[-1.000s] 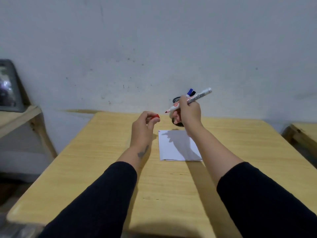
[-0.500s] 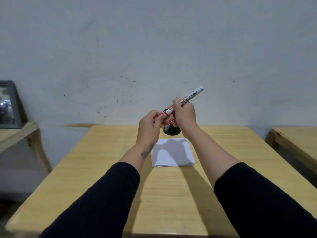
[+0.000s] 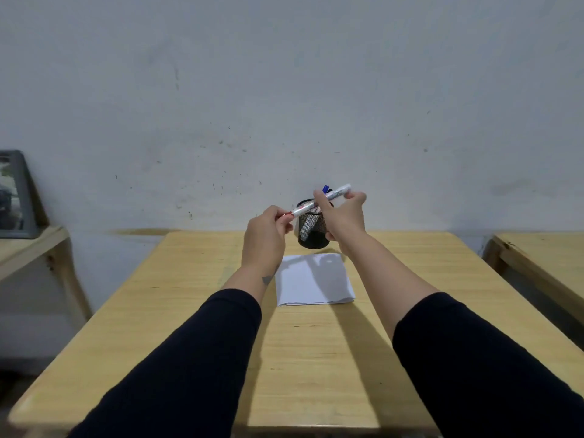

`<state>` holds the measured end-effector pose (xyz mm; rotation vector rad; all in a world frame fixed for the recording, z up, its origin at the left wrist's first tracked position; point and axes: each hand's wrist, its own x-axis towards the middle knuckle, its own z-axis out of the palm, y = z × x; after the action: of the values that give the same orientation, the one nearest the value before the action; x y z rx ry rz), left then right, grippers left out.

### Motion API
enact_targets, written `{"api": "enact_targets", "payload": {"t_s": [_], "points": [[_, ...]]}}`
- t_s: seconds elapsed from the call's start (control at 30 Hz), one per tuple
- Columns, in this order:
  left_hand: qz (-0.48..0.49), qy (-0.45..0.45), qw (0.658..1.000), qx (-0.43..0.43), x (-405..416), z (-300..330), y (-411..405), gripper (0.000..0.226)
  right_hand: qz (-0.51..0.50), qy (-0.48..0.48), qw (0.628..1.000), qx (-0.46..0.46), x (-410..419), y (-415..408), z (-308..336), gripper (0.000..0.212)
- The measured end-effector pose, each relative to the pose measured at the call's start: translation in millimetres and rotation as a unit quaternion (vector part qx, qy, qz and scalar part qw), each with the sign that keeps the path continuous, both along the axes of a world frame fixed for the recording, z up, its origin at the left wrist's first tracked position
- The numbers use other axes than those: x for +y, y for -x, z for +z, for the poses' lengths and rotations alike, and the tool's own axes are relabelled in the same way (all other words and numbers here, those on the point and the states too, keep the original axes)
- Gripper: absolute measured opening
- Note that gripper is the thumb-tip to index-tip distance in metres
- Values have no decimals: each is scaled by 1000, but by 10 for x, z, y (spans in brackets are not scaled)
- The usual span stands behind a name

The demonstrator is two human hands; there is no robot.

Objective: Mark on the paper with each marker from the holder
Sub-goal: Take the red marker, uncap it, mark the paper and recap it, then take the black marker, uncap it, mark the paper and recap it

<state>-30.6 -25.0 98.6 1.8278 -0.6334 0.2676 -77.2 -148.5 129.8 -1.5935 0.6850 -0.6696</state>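
Head view, frame centre: right hand [image 3: 344,216] grips white red-tipped marker [image 3: 319,201] while left hand [image 3: 267,235] pinches its red cap [image 3: 288,214], likely recapping above black mesh holder [image 3: 311,229].

The wooden table [image 3: 196,311] fills the lower centre of the frame. A white paper [image 3: 313,279] lies flat at centre. A black mesh holder [image 3: 311,229] (upright) stands just above it, near the far edge.
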Motion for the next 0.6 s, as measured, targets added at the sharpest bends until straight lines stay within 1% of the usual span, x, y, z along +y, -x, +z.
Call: {"api": "enact_targets", "payload": {"t_s": [0.03, 0.07, 0.1, 0.17, 0.2, 0.27, 0.3, 0.33, 0.37, 0.4, 0.47, 0.53, 0.6], "points": [[10, -12, 1000, 4, 25, -5, -39, 14, -15, 51, 999, 9, -10, 31, -17, 69], [18, -26, 999, 5, 40, -9, -71, 15, -22, 127, 991, 22, -15, 58, -40, 70], [23, -41, 999, 3, 45, -11, -91, 15, -19, 211, 976, 40, -16, 79, -69, 68], [22, -67, 998, -4, 28, -3, -86, 16, 0, 357, 931, 71, -3, 69, -151, 53], [15, -72, 997, -9, 13, 0, -74, 16, 7, 408, 909, 82, 3, 50, -200, 44], [0, -76, 997, -24, -14, -9, -52, 16, 8, 483, 870, 102, -2, 9, -286, 29], [-4, -79, 996, -28, -21, -22, -47, 16, 1, 507, 854, 114, -18, -8, -314, 26], [-3, -87, 996, -26, -18, -41, -48, 18, -5, 521, 845, 120, -46, -25, -330, 25], [0, -100, 995, -17, -5, -79, -62, 24, -9, 521, 845, 121, -84, -45, -333, 25], [3, -120, 993, -3, 16, -143, -93, 34, -14, 506, 855, 115, -127, -71, -321, 24], [12, -191, 981, 18, 77, -338, -197, 50, -27, 439, 894, 88, -235, -139, -243, 22], [23, -276, 960, 37, 152, -569, -292, 59, -43, 381, 922, 47, -353, -234, -119, 22], [22, -347, 936, 49, 215, -786, -346, 67, -57, 333, 941, 10, -465, -340, 10, 20]]}}
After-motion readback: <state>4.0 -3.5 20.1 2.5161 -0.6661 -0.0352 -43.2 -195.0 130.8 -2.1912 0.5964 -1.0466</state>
